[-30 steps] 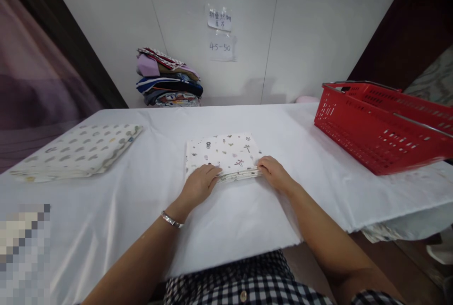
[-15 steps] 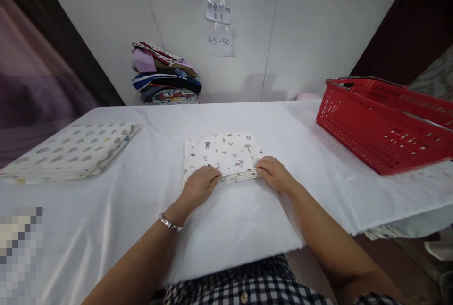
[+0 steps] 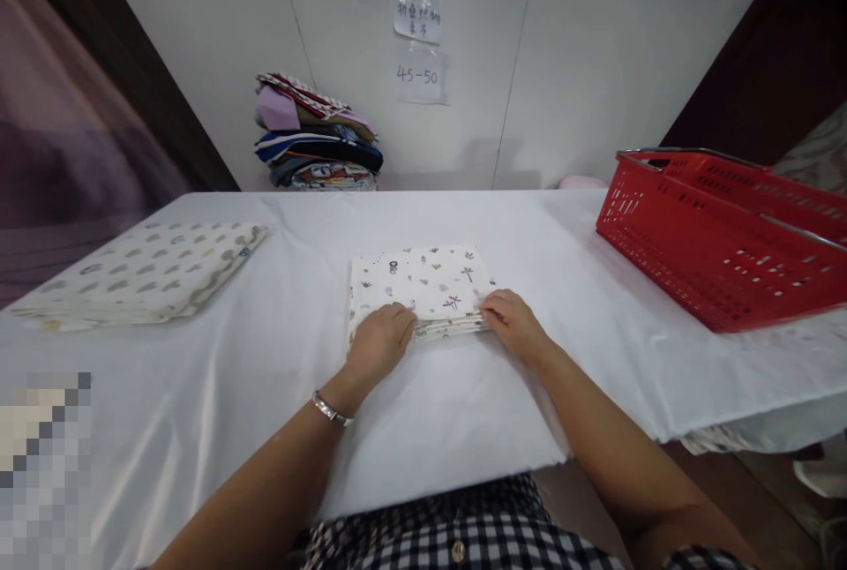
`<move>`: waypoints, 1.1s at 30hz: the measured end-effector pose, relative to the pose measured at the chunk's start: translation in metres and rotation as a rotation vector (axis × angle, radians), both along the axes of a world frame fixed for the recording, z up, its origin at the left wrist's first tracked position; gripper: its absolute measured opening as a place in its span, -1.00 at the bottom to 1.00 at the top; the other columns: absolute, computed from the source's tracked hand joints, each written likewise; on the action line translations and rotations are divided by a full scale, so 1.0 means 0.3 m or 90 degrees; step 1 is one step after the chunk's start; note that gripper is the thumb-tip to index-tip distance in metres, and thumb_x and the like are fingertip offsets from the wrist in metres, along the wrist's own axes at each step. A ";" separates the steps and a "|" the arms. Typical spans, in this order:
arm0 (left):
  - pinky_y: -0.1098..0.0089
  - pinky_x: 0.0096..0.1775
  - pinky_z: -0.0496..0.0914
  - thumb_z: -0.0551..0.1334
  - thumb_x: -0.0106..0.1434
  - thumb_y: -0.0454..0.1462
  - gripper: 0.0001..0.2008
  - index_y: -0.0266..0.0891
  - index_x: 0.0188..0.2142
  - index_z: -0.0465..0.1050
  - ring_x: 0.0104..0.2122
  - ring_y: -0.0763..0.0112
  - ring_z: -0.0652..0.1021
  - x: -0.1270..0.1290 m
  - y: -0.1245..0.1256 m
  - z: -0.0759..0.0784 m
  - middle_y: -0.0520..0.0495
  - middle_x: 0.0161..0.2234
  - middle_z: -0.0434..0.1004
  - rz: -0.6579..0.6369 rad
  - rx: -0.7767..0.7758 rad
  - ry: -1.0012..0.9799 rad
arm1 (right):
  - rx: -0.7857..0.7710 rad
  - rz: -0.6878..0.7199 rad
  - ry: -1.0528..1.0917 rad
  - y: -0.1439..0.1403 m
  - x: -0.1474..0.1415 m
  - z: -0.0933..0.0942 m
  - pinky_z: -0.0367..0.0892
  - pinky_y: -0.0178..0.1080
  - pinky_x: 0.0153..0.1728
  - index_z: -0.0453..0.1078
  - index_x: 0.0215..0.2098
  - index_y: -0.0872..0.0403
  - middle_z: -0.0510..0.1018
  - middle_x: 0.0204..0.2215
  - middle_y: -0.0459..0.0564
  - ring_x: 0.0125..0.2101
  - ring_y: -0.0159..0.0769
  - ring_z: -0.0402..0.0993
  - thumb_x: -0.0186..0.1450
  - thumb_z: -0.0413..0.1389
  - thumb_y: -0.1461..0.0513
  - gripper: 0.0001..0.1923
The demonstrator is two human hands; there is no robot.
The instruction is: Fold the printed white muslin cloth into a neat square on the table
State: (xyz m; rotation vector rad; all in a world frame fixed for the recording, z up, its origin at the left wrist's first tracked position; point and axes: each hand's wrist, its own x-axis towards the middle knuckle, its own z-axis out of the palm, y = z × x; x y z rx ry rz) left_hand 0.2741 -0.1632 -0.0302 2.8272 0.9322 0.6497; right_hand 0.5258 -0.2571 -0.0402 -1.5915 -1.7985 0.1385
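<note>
Folded plant-print cloth (image 3: 430,283) flat on white-covered bench (image 3: 509,226), near middle. Left hand (image 3: 380,341): grip clamped on its layered near edge. Right hand (image 3: 514,325): grip pinched at near right corner. Grey-patterned cloth (image 3: 149,270) well apart, to left; red shopping basket (image 3: 694,243) to right; fabric stack (image 3: 318,149) beyond, by wall (image 3: 582,67).

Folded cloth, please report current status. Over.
Left hand, right hand: holding folded cloth by near edge. Cloth on white table. Red basket apart, to the right.

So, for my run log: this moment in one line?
left hand: on folded cloth, near edge; right hand: at near-right corner; red basket: right
</note>
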 end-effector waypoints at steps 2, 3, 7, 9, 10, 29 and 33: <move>0.33 -0.31 0.32 -0.02 0.31 -0.31 -0.76 -0.22 -0.30 0.41 -0.30 0.34 0.43 0.000 -0.002 -0.007 -0.08 -0.34 0.45 -0.006 0.041 0.011 | -0.002 0.006 0.007 -0.001 0.002 -0.002 0.22 -0.17 -0.17 0.41 -0.32 0.03 0.48 -0.27 -0.01 -0.23 -0.26 0.33 0.26 -0.01 0.31 -0.84; 0.33 -0.31 0.32 -0.02 0.31 -0.31 -0.77 -0.22 -0.30 0.41 -0.29 0.33 0.43 -0.001 -0.003 -0.010 -0.08 -0.33 0.45 -0.007 0.050 0.011 | -0.003 0.010 0.008 -0.002 0.003 -0.004 0.22 -0.17 -0.17 0.41 -0.33 0.03 0.48 -0.27 -0.02 -0.23 -0.26 0.33 0.25 0.00 0.31 -0.85; 0.33 -0.29 0.34 -0.01 0.30 -0.33 -0.77 -0.20 -0.25 0.42 -0.27 0.35 0.44 -0.005 -0.003 -0.010 -0.08 -0.29 0.47 -0.009 0.072 -0.001 | -0.002 0.022 0.001 -0.002 0.007 -0.006 0.22 -0.17 -0.17 0.41 -0.34 0.03 0.48 -0.29 -0.02 -0.24 -0.26 0.34 0.24 0.01 0.31 -0.86; 0.32 -0.28 0.34 -0.01 0.30 -0.32 -0.77 -0.19 -0.23 0.42 -0.27 0.35 0.44 -0.005 0.000 -0.007 -0.08 -0.28 0.48 0.002 0.089 -0.007 | 0.008 0.015 -0.003 0.000 0.009 -0.007 0.23 -0.17 -0.17 0.41 -0.32 0.04 0.48 -0.28 0.00 -0.23 -0.25 0.34 0.26 -0.01 0.31 -0.84; 0.31 -0.28 0.33 -0.01 0.30 -0.32 -0.76 -0.19 -0.23 0.43 -0.27 0.34 0.44 -0.005 0.002 -0.006 -0.09 -0.27 0.48 0.007 0.097 -0.007 | 0.013 0.010 -0.008 0.002 0.009 -0.007 0.22 -0.17 -0.17 0.40 -0.31 0.04 0.47 -0.28 0.00 -0.22 -0.25 0.33 0.27 -0.02 0.31 -0.84; 0.29 -0.26 0.35 0.02 0.29 -0.30 -0.79 -0.21 -0.24 0.43 -0.23 0.30 0.43 -0.016 -0.013 0.004 -0.09 -0.25 0.47 -0.051 0.038 0.046 | -0.015 0.064 -0.009 -0.010 0.025 -0.008 0.28 -0.14 -0.16 0.43 -0.25 0.03 0.48 -0.21 0.00 -0.19 -0.26 0.36 0.17 0.06 0.36 -0.78; 0.28 -0.23 0.34 0.03 0.29 -0.28 -0.79 -0.23 -0.23 0.43 -0.21 0.29 0.43 -0.018 -0.010 0.002 -0.09 -0.24 0.47 -0.051 0.015 0.046 | -0.028 0.053 -0.008 -0.018 0.030 -0.009 0.30 -0.12 -0.15 0.43 -0.17 0.01 0.47 -0.17 0.01 -0.14 -0.23 0.35 0.17 0.08 0.35 -0.73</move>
